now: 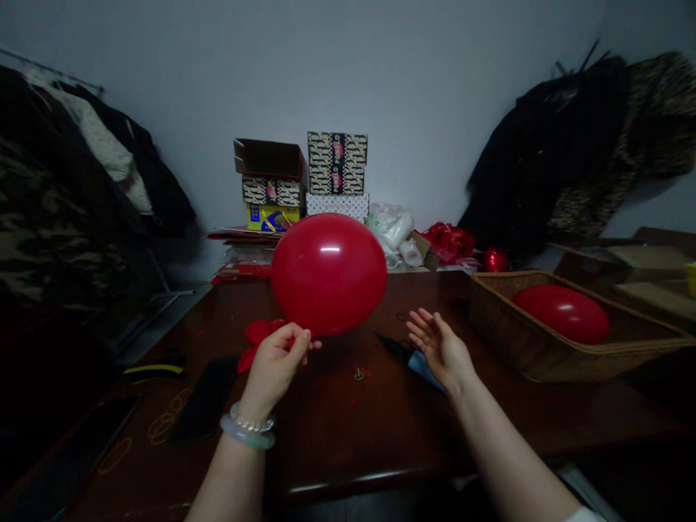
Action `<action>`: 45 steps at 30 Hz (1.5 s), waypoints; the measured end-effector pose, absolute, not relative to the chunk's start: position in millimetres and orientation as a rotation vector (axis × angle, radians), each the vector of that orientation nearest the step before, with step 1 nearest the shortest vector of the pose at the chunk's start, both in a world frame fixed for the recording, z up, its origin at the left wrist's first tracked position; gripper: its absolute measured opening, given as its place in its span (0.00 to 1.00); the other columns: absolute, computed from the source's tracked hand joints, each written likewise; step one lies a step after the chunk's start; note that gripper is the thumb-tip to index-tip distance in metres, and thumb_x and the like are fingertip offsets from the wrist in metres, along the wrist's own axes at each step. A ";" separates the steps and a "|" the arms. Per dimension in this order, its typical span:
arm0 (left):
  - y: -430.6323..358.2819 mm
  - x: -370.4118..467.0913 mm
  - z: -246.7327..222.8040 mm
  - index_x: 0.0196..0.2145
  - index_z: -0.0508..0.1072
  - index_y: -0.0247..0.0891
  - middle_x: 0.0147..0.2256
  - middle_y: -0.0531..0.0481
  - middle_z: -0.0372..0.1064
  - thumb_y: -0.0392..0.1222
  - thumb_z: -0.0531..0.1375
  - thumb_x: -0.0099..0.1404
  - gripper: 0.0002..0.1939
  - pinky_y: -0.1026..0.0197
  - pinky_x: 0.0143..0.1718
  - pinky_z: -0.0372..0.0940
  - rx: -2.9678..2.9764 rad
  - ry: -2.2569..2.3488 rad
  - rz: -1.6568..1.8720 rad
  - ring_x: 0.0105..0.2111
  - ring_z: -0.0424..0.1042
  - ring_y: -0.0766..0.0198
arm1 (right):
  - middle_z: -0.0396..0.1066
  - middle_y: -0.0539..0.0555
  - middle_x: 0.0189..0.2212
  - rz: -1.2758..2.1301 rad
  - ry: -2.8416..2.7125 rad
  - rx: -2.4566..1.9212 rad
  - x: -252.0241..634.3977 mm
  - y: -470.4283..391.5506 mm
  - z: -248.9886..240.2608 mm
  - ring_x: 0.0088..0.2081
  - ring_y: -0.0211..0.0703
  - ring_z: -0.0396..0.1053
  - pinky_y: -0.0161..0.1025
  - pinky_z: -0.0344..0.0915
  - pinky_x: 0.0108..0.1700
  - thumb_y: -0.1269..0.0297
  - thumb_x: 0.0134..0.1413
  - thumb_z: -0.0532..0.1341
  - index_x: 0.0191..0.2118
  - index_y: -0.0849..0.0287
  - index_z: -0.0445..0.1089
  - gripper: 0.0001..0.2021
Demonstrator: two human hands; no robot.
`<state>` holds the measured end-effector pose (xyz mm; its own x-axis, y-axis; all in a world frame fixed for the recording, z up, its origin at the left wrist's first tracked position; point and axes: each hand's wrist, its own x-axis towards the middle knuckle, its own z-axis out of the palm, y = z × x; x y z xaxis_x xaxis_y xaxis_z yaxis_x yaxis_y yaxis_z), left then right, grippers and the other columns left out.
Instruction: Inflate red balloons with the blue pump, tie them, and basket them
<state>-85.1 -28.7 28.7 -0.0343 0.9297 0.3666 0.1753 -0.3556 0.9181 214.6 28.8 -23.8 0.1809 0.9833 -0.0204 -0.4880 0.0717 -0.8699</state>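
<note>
A blown-up red balloon (329, 279) hangs in front of me above the table, its lower end pinched between the thumb and fingers of my left hand (280, 359). My right hand (440, 348) is held palm up with the fingers spread, and nothing rests in it. Just beside and below that hand lies a blue and black hand pump (423, 368), partly hidden by it. Small coloured rubber bands (359, 374) lie on the table between my hands. Behind my left hand are several limp red balloons (261, 330).
At the right stands a wicker basket (522, 362) with another inflated red balloon (562, 313) in it. A dark phone (205, 399), yellowish elastic loops (168, 417) and a yellow-black tool (153, 371) lie at the left. Patterned boxes (337, 163) are stacked against the wall.
</note>
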 end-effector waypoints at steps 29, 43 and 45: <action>-38.1 -107.3 53.8 0.33 0.77 0.39 0.43 0.44 0.67 0.45 0.57 0.66 0.10 0.53 0.50 0.62 2.601 1.625 1.330 0.45 0.67 0.57 | 0.46 0.57 0.68 1.274 -1.495 -0.709 252.1 -23.7 -17.9 0.67 0.60 0.46 0.59 0.49 0.64 0.36 0.32 0.70 0.66 0.45 0.49 0.54; -33.8 -109.6 43.4 0.39 0.74 0.37 0.43 0.47 0.74 0.38 0.55 0.68 0.09 0.58 0.52 0.64 2.552 1.812 1.625 0.44 0.73 0.61 | 0.42 0.54 0.69 1.338 -1.393 -0.719 235.5 -20.2 -26.1 0.67 0.55 0.48 0.58 0.49 0.62 0.26 0.48 0.46 0.69 0.42 0.37 0.46; -34.0 -108.1 41.6 0.41 0.74 0.37 0.44 0.46 0.74 0.37 0.56 0.67 0.08 0.57 0.53 0.64 2.629 1.757 1.631 0.46 0.72 0.60 | 0.50 0.58 0.67 1.515 -1.237 -0.692 235.1 -17.1 -26.4 0.62 0.58 0.58 0.60 0.54 0.59 0.24 0.48 0.40 0.68 0.42 0.39 0.46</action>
